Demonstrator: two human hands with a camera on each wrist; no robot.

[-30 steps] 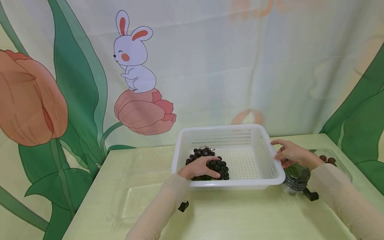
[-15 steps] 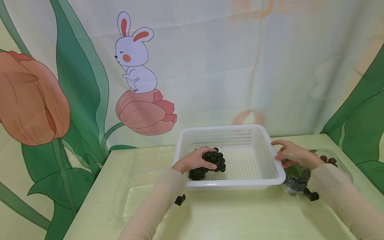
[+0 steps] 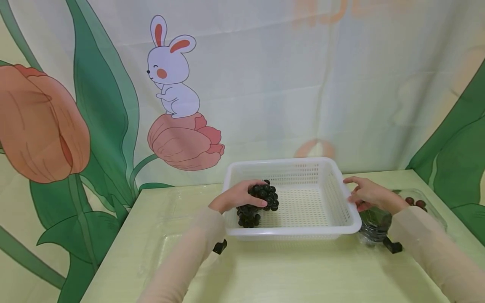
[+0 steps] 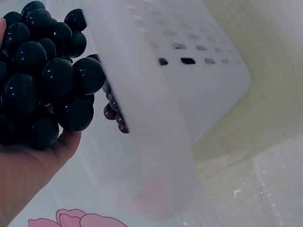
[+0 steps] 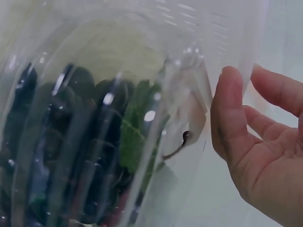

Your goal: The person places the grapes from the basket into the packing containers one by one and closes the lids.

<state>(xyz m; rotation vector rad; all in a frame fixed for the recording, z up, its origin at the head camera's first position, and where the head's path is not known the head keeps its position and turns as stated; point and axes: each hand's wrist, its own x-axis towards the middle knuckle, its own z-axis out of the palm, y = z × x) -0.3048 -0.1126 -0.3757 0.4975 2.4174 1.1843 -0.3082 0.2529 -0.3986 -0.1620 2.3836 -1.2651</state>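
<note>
In the head view, a white perforated plastic basket [image 3: 291, 231] stands on the table. My left hand [image 3: 235, 196] grips a bunch of dark grapes [image 3: 266, 197] over the basket's left part, thumb on the near side. Round, glossy grapes [image 4: 40, 80] fill the palm in the left wrist view. Below that hand, more dark grapes [image 3: 248, 219] lie in the basket's near left corner. At the basket's right end my right hand [image 3: 373, 196] holds the rim between thumb and fingers. The right wrist view shows that thumb [image 5: 229, 111] against the outer side of the rim.
A clear plastic container [image 3: 373, 229] of dark grapes and a green leaf [image 5: 137, 125] stands under my right wrist. Behind it is a clear box with reddish grapes [image 3: 419, 203]. Clear plastic trays [image 3: 164, 242] lie left of the basket. A printed curtain [image 3: 265, 84] hangs behind the table.
My left hand has lifted the bunch of grapes and moved back and to the left with it, uncovering more of the grapes below. The right hand has stayed at the rim.
</note>
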